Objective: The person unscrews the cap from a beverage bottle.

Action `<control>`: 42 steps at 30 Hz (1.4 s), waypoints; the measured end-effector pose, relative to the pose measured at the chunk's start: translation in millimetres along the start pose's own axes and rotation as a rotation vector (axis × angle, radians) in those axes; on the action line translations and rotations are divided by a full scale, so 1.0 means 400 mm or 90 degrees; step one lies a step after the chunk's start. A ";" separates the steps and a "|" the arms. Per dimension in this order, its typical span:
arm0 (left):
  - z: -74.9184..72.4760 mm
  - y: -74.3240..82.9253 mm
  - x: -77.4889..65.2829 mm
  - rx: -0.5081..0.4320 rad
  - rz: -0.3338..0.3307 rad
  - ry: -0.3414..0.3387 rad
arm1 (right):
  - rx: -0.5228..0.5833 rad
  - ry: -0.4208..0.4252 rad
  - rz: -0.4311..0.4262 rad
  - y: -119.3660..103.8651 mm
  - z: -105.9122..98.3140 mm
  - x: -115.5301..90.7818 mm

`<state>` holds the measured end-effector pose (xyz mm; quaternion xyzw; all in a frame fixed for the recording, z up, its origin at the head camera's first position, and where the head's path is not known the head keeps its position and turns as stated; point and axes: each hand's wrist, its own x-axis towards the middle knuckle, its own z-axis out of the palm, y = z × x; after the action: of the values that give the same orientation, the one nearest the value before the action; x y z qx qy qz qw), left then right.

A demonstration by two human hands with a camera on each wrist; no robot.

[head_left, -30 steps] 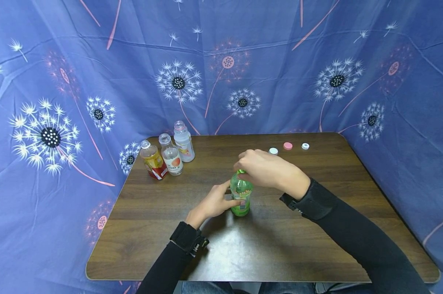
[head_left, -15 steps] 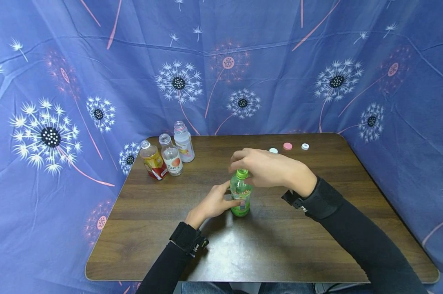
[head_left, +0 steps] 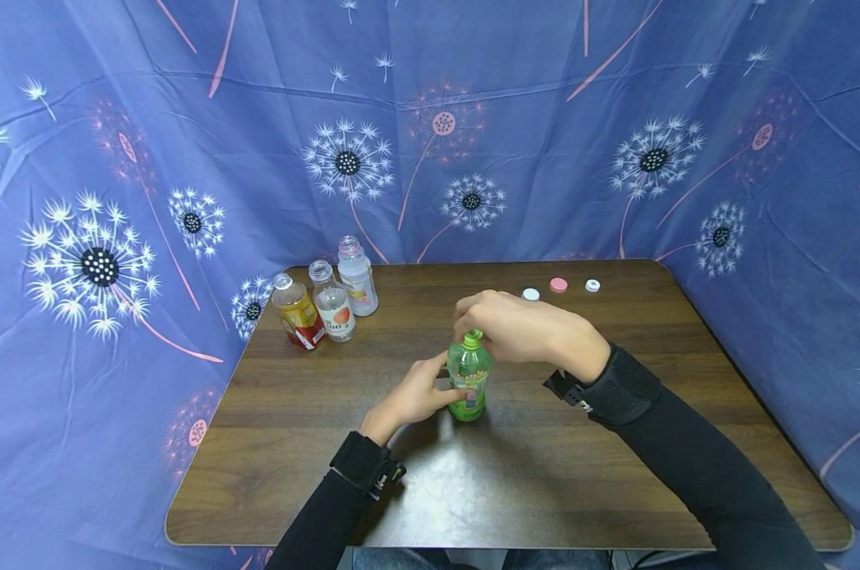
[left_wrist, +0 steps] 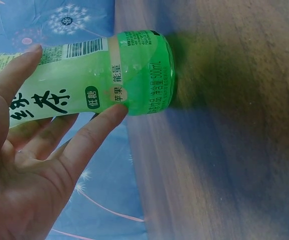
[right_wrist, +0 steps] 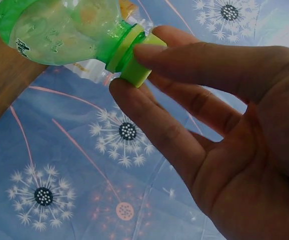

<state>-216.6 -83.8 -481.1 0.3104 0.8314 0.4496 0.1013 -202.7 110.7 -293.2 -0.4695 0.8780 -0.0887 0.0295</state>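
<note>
Behind the work hangs blue cloth (head_left: 544, 158), softly creased and printed with white and pink dandelions. In front of you the brown tabletop (head_left: 615, 491) shows wood grain, rounded corners and a glossy patch of light near your edge. Your black sleeves (head_left: 694, 451) look smooth and close-fitting, with dark straps (head_left: 625, 388) at the wrists.

Your right hand (head_left: 530, 324) arches above the green tea bottle (head_left: 467, 372), thumb and fingers pinching its cap. Your left hand (head_left: 417, 389) grasps the body, thumb on one side and fingers on the other. The bottle stands upright near the middle of the table: translucent green plastic, with rounded shoulders, a narrow neck and a brighter green base. Its pale green label (left_wrist: 59, 95) carries black brush-style characters and a barcode.

At the far left stand a bottle with a yellow-and-red label (head_left: 299, 317), a clear bottle with a peach-coloured fruit picture (head_left: 335, 309) and a whitish bottle (head_left: 359, 281).

The green screw cap (right_wrist: 135, 73) sits at the neck between your fingertips. Beyond your right hand lie a white cap (head_left: 530, 294), a pink cap (head_left: 558, 285) and a second white cap (head_left: 592, 285), all round.
</note>
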 end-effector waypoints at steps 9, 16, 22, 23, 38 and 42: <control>0.001 -0.003 0.003 0.006 0.000 -0.005 | -0.085 0.021 0.068 -0.002 0.012 0.010; 0.002 -0.001 0.001 0.003 -0.014 -0.008 | -0.083 0.049 0.125 0.003 0.022 0.018; 0.000 -0.002 0.000 0.018 -0.001 -0.011 | -0.089 0.036 0.104 0.009 0.015 0.009; 0.000 -0.003 0.000 0.018 -0.001 -0.012 | -0.087 0.033 0.090 0.009 0.011 0.006; 0.001 -0.007 0.002 0.014 0.017 -0.011 | -0.015 -0.006 -0.031 0.015 0.010 0.004; 0.001 -0.005 0.002 0.013 0.019 -0.010 | -0.029 -0.002 -0.010 0.012 0.010 0.002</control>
<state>-218.1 -83.9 -482.8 0.3272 0.8305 0.4401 0.0976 -206.6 112.0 -297.8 -0.4774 0.8759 -0.0679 0.0196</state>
